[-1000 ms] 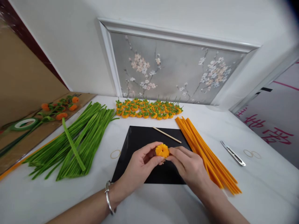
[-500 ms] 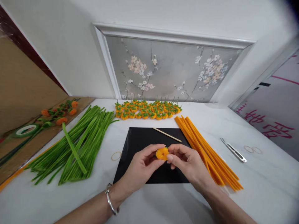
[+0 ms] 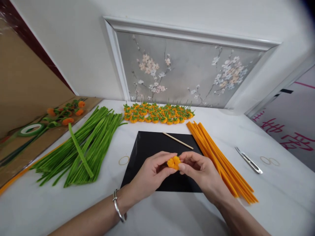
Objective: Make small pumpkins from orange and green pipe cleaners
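Observation:
Between the fingertips of both hands is a small orange pipe-cleaner flower (image 3: pixel 173 162), its lobed face turned toward me. My left hand (image 3: pixel 155 173) pinches it from the left with thumb and fingers. From the right, my right hand (image 3: pixel 200 170) grips its edge between thumb and forefinger. Both hands are above a black mat (image 3: pixel 152 144), on which a thin wooden stick (image 3: pixel 178 141) lies at a slant. The flower's back is hidden from view.
Green pipe cleaners (image 3: pixel 91 147) lie left, orange ones (image 3: pixel 219 157) right. Several finished orange flowers with green tops (image 3: pixel 157 113) stand along the wall. Thread snips (image 3: pixel 248 160) and rubber bands (image 3: pixel 269 160) rest far right. Green tape (image 3: pixel 31 129) is on cardboard at left.
The orange flower has been turned slightly, so its lobes show differently, and the fingers have shifted a little around it. The whole view has tilted slightly.

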Motion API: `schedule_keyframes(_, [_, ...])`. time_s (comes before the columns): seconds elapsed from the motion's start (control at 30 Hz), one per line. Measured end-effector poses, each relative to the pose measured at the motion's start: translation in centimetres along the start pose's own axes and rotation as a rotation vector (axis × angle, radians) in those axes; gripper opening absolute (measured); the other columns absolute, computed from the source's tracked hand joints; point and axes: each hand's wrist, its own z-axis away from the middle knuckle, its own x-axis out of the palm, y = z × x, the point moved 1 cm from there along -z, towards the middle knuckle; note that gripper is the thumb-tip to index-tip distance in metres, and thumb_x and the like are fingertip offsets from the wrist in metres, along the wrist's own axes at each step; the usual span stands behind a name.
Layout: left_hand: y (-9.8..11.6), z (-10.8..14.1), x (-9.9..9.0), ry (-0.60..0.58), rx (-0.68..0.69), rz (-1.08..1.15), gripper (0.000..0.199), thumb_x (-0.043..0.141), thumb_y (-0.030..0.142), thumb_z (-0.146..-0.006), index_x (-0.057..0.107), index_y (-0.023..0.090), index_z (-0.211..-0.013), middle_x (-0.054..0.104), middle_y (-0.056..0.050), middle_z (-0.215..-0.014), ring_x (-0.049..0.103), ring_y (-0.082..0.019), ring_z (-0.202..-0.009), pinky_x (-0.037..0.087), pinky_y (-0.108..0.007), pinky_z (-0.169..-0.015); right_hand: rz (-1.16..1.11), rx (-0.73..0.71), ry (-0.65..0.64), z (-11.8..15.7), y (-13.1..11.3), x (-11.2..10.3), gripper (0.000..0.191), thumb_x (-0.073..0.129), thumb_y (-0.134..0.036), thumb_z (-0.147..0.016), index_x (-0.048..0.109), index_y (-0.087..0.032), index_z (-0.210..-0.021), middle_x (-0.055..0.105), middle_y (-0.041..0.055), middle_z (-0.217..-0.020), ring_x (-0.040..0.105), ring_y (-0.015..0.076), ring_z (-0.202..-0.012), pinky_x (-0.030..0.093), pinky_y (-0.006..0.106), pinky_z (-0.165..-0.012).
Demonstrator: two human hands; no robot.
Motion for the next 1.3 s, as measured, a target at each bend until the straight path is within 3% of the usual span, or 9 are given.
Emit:
schedule_keyframes(0.37, [-0.3,0.2,0.4,-0.053,0.032,-0.046,0.029,0.057,0.018,-0.088,0.064,0.021,-0.116,0.061,-0.004,-0.101,0.059,-0.013,-0.086,0.048,-0.024,-0.077,0.029,0.025,0.024,0.2,0.7,-0.2,0.026,0.075,-0.040,-0.073,0.065,-0.016,-0.071,0.062,-0.0014,-0.063,0.056,0.0085,-0.057,0.046,0.021,-0.058])
schedule_keyframes(0.5, [-0.6,0.2,0.6,-0.030,-0.057,0.079,0.034,0.061,0.015,-0.083,0.064,0.020,-0.116,0.060,-0.005,-0.105,0.059,-0.015,-0.089,0.049,-0.026,-0.078,-0.086,0.111,-0.013,0.0,1.1,-0.6,0.029,0.073,-0.043,-0.075,0.066,-0.015,-0.071,0.062,-0.0005,-0.065,0.056,0.0075,-0.057,0.048,0.020,-0.059])
schedule_keyframes(0.63, [-0.3,0.3,0.6,-0.022,-0.152,0.271,0.039,0.068,0.013,-0.075,0.065,0.020,-0.114,0.059,-0.005,-0.109,0.060,-0.016,-0.095,0.049,-0.027,-0.082,-0.078,0.102,0.005,-0.3,0.9,-0.9,0.035,0.066,-0.049,-0.080,0.068,-0.014,-0.080,0.063,0.0029,-0.072,0.058,0.0096,-0.063,0.051,0.021,-0.059])
schedule_keyframes(0.77, [-0.2,0.2,0.2,0.005,-0.237,0.422,0.036,0.068,0.015,-0.078,0.064,0.023,-0.113,0.065,-0.002,-0.105,0.061,-0.013,-0.094,0.048,-0.025,-0.087,-0.002,0.005,0.061,-0.2,0.6,-0.9,0.034,0.063,-0.049,-0.082,0.066,-0.017,-0.094,0.064,0.0042,-0.078,0.060,0.0117,-0.064,0.053,0.023,-0.056])
schedule_keyframes(0.97, [-0.3,0.2,-0.2,0.006,-0.279,0.689,0.031,0.069,0.015,-0.080,0.064,0.026,-0.108,0.065,0.000,-0.106,0.061,-0.011,-0.095,0.051,-0.021,-0.085,0.218,-0.364,0.108,0.7,0.0,-0.6,0.017,0.064,-0.029,-0.083,0.064,-0.022,-0.099,0.063,0.0009,-0.078,0.058,0.0101,-0.057,0.052,0.023,-0.053])
schedule_keyframes(1.17, [-0.1,0.3,0.1,-0.008,-0.287,0.691,0.023,0.068,0.013,-0.081,0.064,0.024,-0.100,0.060,0.001,-0.111,0.061,-0.010,-0.094,0.053,-0.021,-0.080,0.312,-0.378,0.046,1.0,-0.1,0.1,0.007,0.060,-0.026,-0.086,0.061,-0.021,-0.091,0.061,0.0023,-0.081,0.058,0.0126,-0.063,0.051,0.025,-0.056])
schedule_keyframes(1.3, [0.2,0.2,0.2,0.039,-0.199,0.591,0.018,0.068,0.010,-0.079,0.062,0.021,-0.092,0.059,0.000,-0.114,0.061,-0.012,-0.099,0.052,-0.023,-0.086,0.416,-0.418,0.069,1.1,-0.3,0.7,0.007,0.061,-0.023,-0.084,0.059,-0.021,-0.091,0.059,0.0051,-0.088,0.058,0.0150,-0.071,0.051,0.027,-0.061])
